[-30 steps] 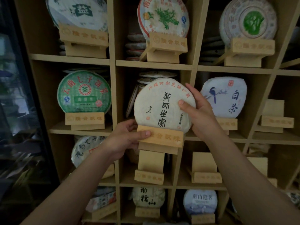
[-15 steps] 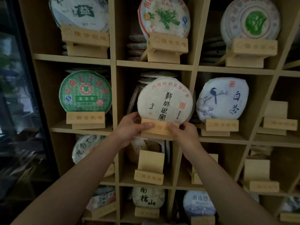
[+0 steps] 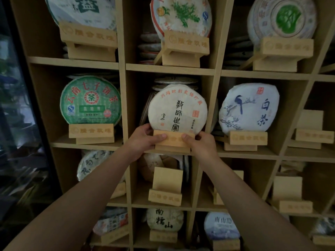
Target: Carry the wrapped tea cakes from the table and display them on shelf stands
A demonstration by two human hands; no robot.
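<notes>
Green tea cake (image 3: 90, 100) left, bird-print cake (image 3: 248, 107) right, w/ stacked cakes (image 3: 175, 82) behind.

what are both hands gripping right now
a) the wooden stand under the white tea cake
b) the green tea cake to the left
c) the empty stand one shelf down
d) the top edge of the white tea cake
a: the left hand and the right hand each hold an end of the wooden stand, thumbs across its front bar, with the white tea cake sitting upright on it.

Stand front (image 3: 173, 139) lettering, perhaps a logo, hidden behind both thumbs.
</notes>
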